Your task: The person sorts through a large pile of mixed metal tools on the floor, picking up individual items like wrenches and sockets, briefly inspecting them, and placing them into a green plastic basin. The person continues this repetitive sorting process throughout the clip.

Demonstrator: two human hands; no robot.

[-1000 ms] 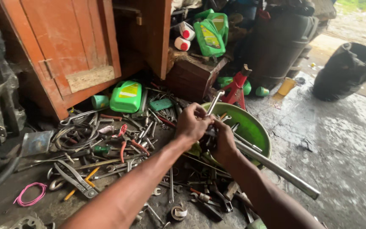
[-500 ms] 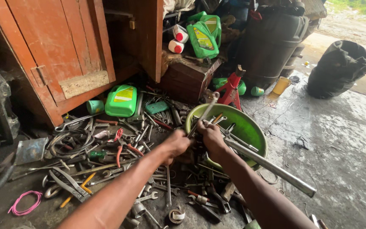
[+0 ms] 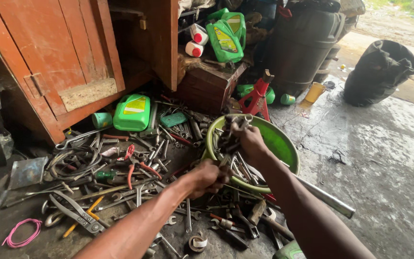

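The right hand (image 3: 249,140) is closed around a bunch of metal tools (image 3: 228,134) lifted over the green basin (image 3: 283,144), clear of the heap. The left hand (image 3: 207,176), curled at the basin's near rim, seems to grip tools there. Spanners (image 3: 135,192) litter the concrete floor (image 3: 389,158) left of the basin, below an orange cabinet (image 3: 53,62).

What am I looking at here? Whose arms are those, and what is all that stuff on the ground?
The camera sits on a person's head and looks down, so the two arms are that person's own. The right hand is lifting a dark, greasy metal part above a green bowl full of tools. The left hand is closed at the bowl's near edge; I cannot tell what it holds. On the ground lie many wrenches and pliers, a green oil jug, a red jack stand and a pink loop of wire. A red wooden cabinet stands behind.
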